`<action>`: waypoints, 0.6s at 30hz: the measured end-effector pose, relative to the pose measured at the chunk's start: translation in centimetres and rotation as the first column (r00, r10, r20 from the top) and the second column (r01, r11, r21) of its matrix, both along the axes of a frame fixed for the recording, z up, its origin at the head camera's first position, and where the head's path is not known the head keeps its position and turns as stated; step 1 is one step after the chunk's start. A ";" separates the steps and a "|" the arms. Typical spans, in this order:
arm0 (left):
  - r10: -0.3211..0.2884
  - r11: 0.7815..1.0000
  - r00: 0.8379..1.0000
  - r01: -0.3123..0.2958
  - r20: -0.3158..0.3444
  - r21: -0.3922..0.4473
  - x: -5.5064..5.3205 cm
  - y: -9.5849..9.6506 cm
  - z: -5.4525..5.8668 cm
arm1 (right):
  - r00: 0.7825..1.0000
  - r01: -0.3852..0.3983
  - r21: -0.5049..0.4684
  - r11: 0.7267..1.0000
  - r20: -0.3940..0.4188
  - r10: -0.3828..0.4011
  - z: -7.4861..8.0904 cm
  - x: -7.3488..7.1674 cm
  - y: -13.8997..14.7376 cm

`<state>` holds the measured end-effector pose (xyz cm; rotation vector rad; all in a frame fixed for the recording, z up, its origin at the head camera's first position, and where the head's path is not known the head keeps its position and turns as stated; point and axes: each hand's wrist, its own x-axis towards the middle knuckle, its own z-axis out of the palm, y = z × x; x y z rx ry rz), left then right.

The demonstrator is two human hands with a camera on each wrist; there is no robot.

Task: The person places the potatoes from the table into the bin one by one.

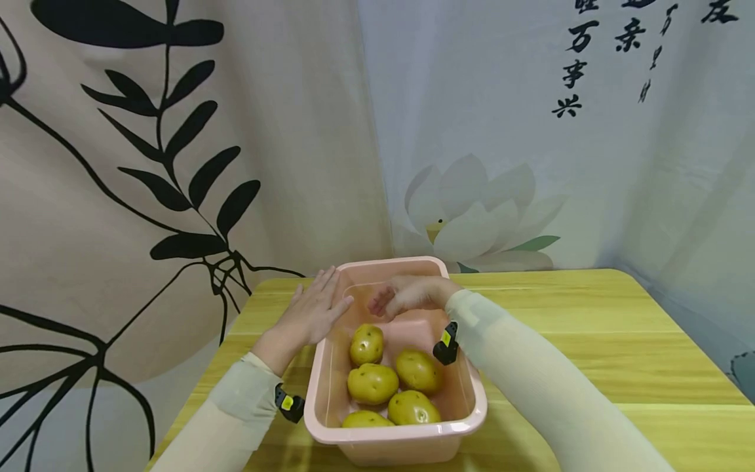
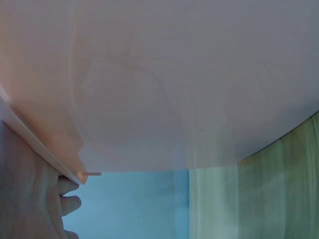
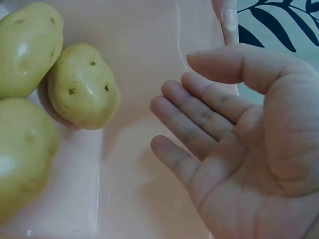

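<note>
A pink plastic basin [image 1: 396,430] holds several yellow-skinned potatoes [image 1: 373,384], gathered toward its near end. My left hand [image 1: 312,308] rests on the basin's left rim with its fingers straight; the left wrist view shows the basin's outer wall [image 2: 149,89] and part of that hand [image 2: 30,184] along the rim. Over the far part of the basin hovers my right hand [image 1: 413,295], holding nothing. In the right wrist view its palm [image 3: 239,164] shows bare and its fingers are loosely bent, apart from the closest potato [image 3: 83,87].
The basin stands on a wooden table [image 1: 590,341] with light and dark grain. Behind the table hangs a pale curtain [image 1: 307,131] printed with black leaves, a lotus and writing. Black wrist cameras [image 1: 289,403] are strapped over both sleeves.
</note>
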<state>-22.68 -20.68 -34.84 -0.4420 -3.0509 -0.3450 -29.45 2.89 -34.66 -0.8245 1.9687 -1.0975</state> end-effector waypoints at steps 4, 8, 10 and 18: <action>-0.001 1.000 1.000 0.001 0.001 0.002 -0.2 0.1 -0.1 | 1.000 -0.011 -0.027 1.000 -0.029 0.010 -0.1 -0.3 0.1; -0.006 1.000 1.000 0.006 -0.007 0.004 -0.3 0.2 -0.1 | 1.000 0.002 -0.032 0.999 -0.031 -0.003 -0.2 -0.3 0.2; -0.008 1.000 1.000 0.008 -0.003 0.006 -0.3 0.3 -0.1 | 1.000 0.003 -0.035 0.999 -0.030 -0.004 -0.2 -0.3 0.3; 0.000 1.000 1.000 0.000 0.015 0.002 -0.2 0.1 -0.1 | 0.998 -0.019 -0.027 0.999 -0.054 0.018 -0.3 -0.4 0.2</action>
